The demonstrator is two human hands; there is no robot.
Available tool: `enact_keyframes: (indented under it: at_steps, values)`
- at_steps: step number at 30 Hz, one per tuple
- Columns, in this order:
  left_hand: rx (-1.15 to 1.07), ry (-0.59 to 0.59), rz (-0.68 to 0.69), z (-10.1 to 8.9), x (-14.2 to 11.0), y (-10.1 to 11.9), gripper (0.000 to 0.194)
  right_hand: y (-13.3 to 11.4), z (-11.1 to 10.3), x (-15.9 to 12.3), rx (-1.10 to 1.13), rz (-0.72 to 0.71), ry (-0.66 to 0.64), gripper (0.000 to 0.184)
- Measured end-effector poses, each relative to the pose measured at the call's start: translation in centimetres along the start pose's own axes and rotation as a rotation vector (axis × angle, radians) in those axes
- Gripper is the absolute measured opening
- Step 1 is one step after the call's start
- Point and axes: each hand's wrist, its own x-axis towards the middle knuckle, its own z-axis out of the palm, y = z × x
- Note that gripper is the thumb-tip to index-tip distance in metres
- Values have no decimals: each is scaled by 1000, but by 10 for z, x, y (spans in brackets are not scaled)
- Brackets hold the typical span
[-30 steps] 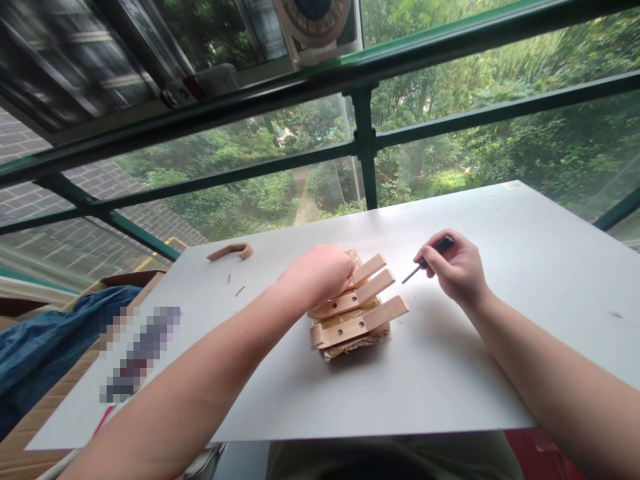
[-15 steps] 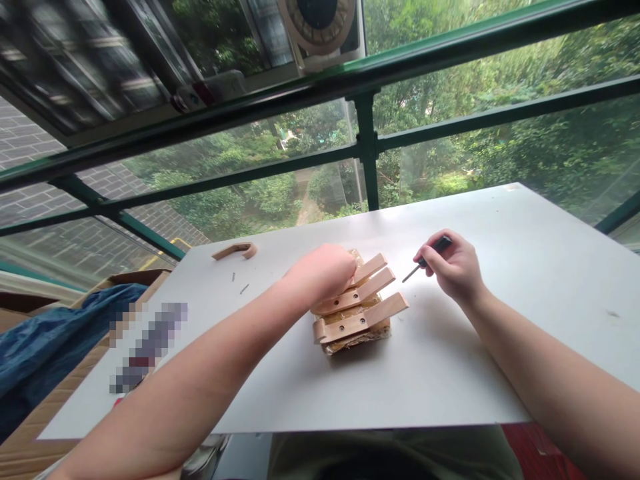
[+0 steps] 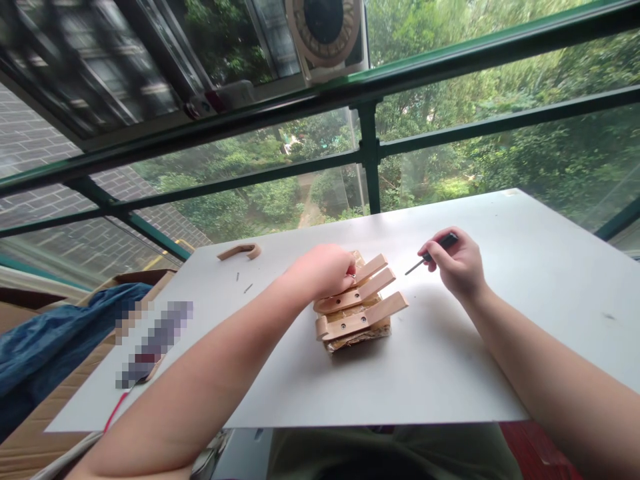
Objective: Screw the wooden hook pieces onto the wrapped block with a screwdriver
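Observation:
My right hand (image 3: 457, 262) grips a screwdriver (image 3: 443, 245) with a black handle, its shaft pointing down and left, its tip apart from the wood. My left hand (image 3: 330, 270) is pinched over the farthest of three curved wooden hooks (image 3: 373, 269) that lie side by side on a tape-wrapped block (image 3: 357, 341). A tiny shiny bit shows at those fingertips, too small to name. The middle hook (image 3: 377, 283) and the nearest hook (image 3: 385, 309) each have two dark screw heads. My left hand hides most of the farthest hook.
On the white table (image 3: 450, 373), another wooden hook (image 3: 241, 251) lies at the far left, with two screws (image 3: 248, 289) near it. A blurred-out object (image 3: 160, 340) lies at the left edge. Beyond the table stand a green railing (image 3: 369, 160) and glass.
The view has shifted slightly. My right hand, with the screwdriver, is still held off to the right of the block. The left fingertips show a little more, still over the farthest hook.

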Motion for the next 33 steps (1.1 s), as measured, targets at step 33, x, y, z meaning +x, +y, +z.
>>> enact_keyframes:
  at_steps: [33]
  values:
    - [-759, -136, 52, 7, -5, -43, 29, -96, 88, 50, -548, -254, -895, 13]
